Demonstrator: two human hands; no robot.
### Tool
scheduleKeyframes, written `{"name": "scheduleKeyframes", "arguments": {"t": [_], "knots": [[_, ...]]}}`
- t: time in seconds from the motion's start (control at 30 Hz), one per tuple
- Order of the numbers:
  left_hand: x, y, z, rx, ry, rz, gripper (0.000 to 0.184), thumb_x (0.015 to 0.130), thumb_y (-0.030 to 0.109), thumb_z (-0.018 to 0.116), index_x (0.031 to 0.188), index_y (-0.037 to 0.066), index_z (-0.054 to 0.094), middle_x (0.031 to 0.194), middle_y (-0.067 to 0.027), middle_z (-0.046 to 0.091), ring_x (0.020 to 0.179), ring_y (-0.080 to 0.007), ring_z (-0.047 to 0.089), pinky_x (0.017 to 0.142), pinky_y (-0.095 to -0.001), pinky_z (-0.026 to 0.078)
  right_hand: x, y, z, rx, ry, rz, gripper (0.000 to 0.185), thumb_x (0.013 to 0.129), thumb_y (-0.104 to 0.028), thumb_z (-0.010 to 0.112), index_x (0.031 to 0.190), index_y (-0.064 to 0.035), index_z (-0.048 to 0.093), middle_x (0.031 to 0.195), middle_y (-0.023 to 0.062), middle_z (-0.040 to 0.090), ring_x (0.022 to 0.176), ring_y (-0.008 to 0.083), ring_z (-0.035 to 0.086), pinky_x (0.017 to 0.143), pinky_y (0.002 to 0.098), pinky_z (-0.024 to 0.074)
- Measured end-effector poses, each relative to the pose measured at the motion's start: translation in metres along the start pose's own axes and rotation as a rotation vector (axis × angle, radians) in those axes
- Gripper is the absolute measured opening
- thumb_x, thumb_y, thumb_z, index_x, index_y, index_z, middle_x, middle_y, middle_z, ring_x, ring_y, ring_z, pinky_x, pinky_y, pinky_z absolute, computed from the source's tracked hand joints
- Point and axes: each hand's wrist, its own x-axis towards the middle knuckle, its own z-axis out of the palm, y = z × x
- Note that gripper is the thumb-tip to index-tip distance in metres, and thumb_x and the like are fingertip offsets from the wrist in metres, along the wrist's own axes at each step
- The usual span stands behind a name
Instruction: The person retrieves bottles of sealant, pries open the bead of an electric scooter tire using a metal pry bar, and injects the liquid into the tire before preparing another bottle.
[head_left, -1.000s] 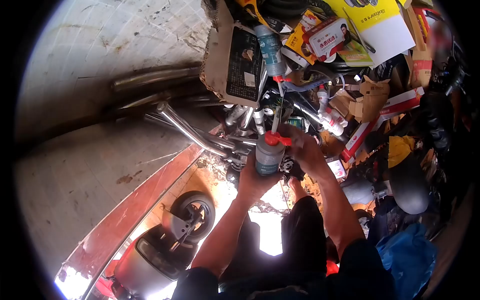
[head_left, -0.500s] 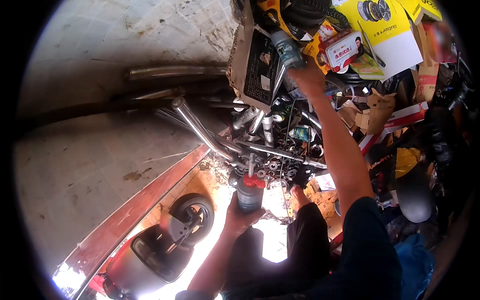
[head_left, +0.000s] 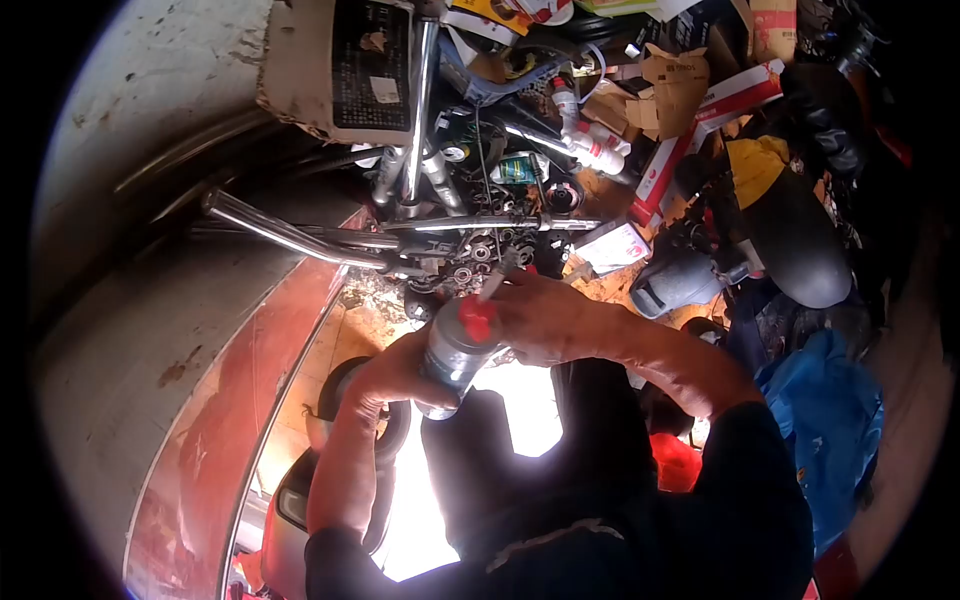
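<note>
My left hand [head_left: 392,372] is wrapped round a grey bottle [head_left: 456,352] with a red cap [head_left: 478,318], tilted in front of my knees. From the cap a pale, narrow spout [head_left: 492,284] points up and away from me. My right hand [head_left: 548,318] is beside the cap, its fingers curled and closed at the spout. Its fingertips are partly hidden, so the exact grip is hard to see. Just beyond both hands lies a pile of small metal parts [head_left: 480,250].
Chrome tubes [head_left: 300,232] stick out on the left beyond the hands. A cardboard box [head_left: 300,75] stands at the far left. White-and-red bottles [head_left: 597,150] lie at the back. To the right are a dark rounded part [head_left: 800,250] and a blue plastic bag [head_left: 825,430].
My right hand has come down from the upper boxes to the red cap and no longer holds the second bottle. The left hand's bottle has shifted slightly left and tilted. The view has turned.
</note>
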Motion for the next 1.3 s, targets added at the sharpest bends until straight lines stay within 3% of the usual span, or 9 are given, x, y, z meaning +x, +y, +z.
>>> {"name": "scheduleKeyframes", "arguments": {"t": [0.3,0.43,0.47,0.57,0.73,1.0,1.07,1.23,1.3], "knots": [[0.088,-0.12,-0.039,-0.795,-0.188,0.222,0.093,0.055,0.017,0.088,0.135,-0.008,0.047,0.115,-0.0173,0.068,0.103,-0.0268,0.068,0.089,-0.0386,0.058,0.01,0.047,0.03,-0.194,0.046,-0.384,0.012,0.087,-0.019,0.065,0.097,-0.014,0.06,0.089,-0.0018,0.057,0.097,0.0191,0.061,0.11,0.0508,0.0384],[0.115,-0.133,-0.046,-0.976,-0.121,0.341,0.091,0.057,0.014,0.087,0.135,-0.007,0.046,0.112,-0.0179,0.068,0.098,-0.0284,0.069,0.084,-0.0386,0.06,-0.002,0.054,0.065,-0.189,0.415,0.206,0.07,0.077,-0.038,0.08,0.136,-0.0136,0.052,0.137,0.0155,0.047,0.133,0.0329,0.044,0.116,0.0547,0.0293],[0.118,-0.133,-0.047,-0.998,-0.053,0.382,0.09,0.056,0.013,0.087,0.134,-0.007,0.047,0.111,-0.0179,0.067,0.097,-0.0285,0.069,0.084,-0.0385,0.06,-0.002,0.061,0.091,0.19,0.514,0.336,0.108,0.071,-0.041,0.086,0.155,-0.0081,0.027,0.157,0.0214,0.024,0.145,0.0382,0.028,0.12,0.0515,0.024],[0.147,-0.129,-0.046,-0.873,0.166,0.522,0.083,0.056,0.006,0.082,0.132,-0.006,0.05,0.111,-0.0164,0.067,0.097,-0.0282,0.069,0.086,-0.0391,0.059,0.014,0.043,0.124,1.383,0.586,0.584,0.117,0.073,-0.033,0.086,0.157,-0.0001,0.012,0.158,0.024,0.024,0.148,0.0317,0.025,0.118,0.0456,0.0265],[0.203,-0.13,-0.07,-0.69,0.295,0.513,0.082,0.057,0.006,0.083,0.131,-0.005,0.051,0.113,-0.0142,0.066,0.103,-0.0278,0.067,0.093,-0.0399,0.055,0.039,0.127,0.168,1.234,0.565,0.713,0.092,0.075,-0.038,0.085,0.144,0.0017,0.039,0.129,0.0172,0.06,0.121,0.0273,0.057,0.104,0.0393,0.0445],[0.311,-0.159,-0.085,-0.676,0.093,0.615,0.092,0.051,0.008,0.087,0.134,-0.006,0.049,0.112,-0.0135,0.067,0.099,-0.0271,0.068,0.09,-0.0381,0.055,0.047,0.213,0.231,1.067,0.843,0.722,0.06,0.097,-0.03,0.06,0.145,0.0005,0.041,0.14,0.0292,0.049,0.129,0.0362,0.052,0.106,0.0417,0.0424],[0.34,-0.158,-0.077,-0.596,0.162,0.658,0.09,0.054,0.012,0.088,0.134,-0.005,0.05,0.115,-0.014,0.067,0.1,-0.0252,0.067,0.089,-0.0362,0.054,0.043,0.245,0.258,0.296,0.859,0.563,0.061,0.097,-0.03,0.059,0.146,-0.0009,0.039,0.143,0.0293,0.046,0.129,0.0368,0.052,0.107,0.0414,0.0414],[0.394,-0.152,-0.092,-0.321,0.236,0.76,0.083,0.062,0.019,0.085,0.133,-0.004,0.05,0.113,-0.0118,0.067,0.097,-0.0218,0.066,0.088,-0.0335,0.052,0.035,0.279,0.28,1.191,0.914,0.289,0.101,0.093,-0.053,0.06,0.158,0.0009,0.007,0.159,0.0206,0.027,0.147,0.0273,0.027,0.119,0.0397,0.0251],[0.393,-0.149,-0.093,-0.314,0.267,0.841,0.08,0.062,0.017,0.084,0.132,-0.004,0.051,0.11,-0.0102,0.067,0.096,-0.0211,0.066,0.088,-0.033,0.052,0.042,0.278,0.27,1.059,0.879,0.275,0.113,0.082,-0.048,0.072,0.158,0.0011,0.004,0.158,0.0198,0.028,0.146,0.0278,0.03,0.118,0.0389,0.0262]]}}
